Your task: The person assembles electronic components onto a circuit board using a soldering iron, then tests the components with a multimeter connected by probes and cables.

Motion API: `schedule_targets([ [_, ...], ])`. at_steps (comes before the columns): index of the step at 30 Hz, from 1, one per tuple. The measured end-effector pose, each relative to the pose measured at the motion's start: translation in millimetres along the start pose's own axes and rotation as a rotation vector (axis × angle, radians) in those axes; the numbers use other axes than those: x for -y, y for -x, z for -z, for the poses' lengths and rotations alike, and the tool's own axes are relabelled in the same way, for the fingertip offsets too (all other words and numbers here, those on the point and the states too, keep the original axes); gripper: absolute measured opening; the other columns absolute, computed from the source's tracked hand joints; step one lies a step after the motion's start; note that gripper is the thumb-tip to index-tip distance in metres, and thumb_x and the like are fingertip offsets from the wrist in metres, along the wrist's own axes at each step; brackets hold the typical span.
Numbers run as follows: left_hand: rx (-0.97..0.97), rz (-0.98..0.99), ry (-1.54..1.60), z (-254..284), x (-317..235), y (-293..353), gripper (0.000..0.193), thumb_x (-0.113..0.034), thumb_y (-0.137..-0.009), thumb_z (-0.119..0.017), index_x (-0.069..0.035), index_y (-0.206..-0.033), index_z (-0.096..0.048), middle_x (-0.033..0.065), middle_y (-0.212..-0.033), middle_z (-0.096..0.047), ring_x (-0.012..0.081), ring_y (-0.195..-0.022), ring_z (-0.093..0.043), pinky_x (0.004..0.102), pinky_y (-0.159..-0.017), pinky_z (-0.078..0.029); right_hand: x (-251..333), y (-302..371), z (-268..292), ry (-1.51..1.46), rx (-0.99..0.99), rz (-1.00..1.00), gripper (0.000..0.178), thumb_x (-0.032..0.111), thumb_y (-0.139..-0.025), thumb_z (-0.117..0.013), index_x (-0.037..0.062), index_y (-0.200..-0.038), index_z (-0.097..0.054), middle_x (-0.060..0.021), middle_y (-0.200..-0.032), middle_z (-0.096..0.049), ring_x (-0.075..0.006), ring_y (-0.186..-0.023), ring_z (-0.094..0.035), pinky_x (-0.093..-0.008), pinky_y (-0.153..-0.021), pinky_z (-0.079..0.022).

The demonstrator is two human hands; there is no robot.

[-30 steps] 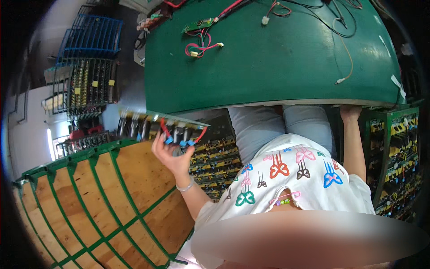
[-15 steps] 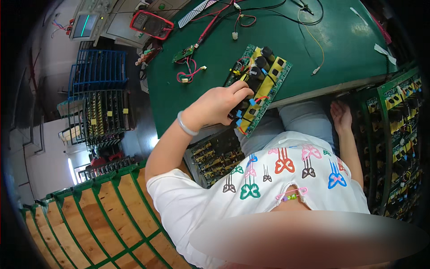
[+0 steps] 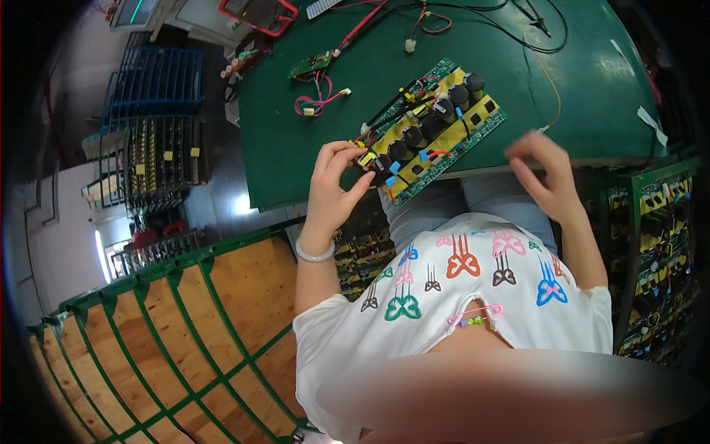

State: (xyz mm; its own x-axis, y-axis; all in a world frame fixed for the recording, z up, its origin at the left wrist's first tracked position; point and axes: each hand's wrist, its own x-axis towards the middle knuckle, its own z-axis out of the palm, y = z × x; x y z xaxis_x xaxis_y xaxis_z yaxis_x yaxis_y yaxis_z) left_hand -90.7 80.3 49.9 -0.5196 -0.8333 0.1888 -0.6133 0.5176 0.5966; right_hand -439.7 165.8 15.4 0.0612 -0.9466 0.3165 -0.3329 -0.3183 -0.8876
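A long circuit board (image 3: 473, 122) with yellow parts, black round capacitors and blue connectors lies aslant at the near edge of the green table. Its near corner juts out over my lap. My left hand (image 3: 336, 181) grips the board's left end, fingertips by a yellow component and thumb just below. To the right of the board, apart from it, my right hand (image 3: 547, 174) hovers over the table edge. Its fingers are half bent and slightly blurred, the thumb stands off from them, and nothing shows between them.
Beyond the board lie a small green board (image 3: 310, 66) with pink wires, a white connector (image 3: 410, 46), black cables and a red multimeter (image 3: 259, 15). Racks of boards (image 3: 654, 244) stand at the right. A green-framed wooden rack (image 3: 177, 325) fills the lower left.
The circuit board has shifted right and turned more sideways. My left hand moved from its middle to its left end. My right hand rose from beside my lap to the table edge.
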Motion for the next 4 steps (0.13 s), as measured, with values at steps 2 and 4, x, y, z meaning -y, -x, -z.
schedule_targets([
  [2,-0.114,0.065,0.012,-11,-4,15,0.035,-0.008,-0.076,-0.077,-0.003,-0.108,-0.065,0.0113,-0.11,-0.055,0.0233,-0.092,-0.058,0.033,-0.077,-0.051,2,-35,-5,0.147,0.01,0.131,0.013,-0.002,-0.082,-0.065,0.0,-0.095,-0.062,-0.0107,-0.092,-0.062,-0.0238,-0.085,-0.059,-0.0331,-0.076,-0.047],
  [4,-0.194,0.166,0.056,-26,-14,26,0.037,-0.009,-0.077,-0.078,-0.004,-0.112,-0.065,0.0107,-0.111,-0.055,0.024,-0.093,-0.058,0.0325,-0.08,-0.05,5,-65,-16,0.421,-0.025,0.323,0.022,0.003,-0.083,-0.067,0.0069,-0.104,-0.063,-0.0103,-0.106,-0.061,-0.0226,-0.105,-0.058,-0.0406,-0.09,-0.048],
])
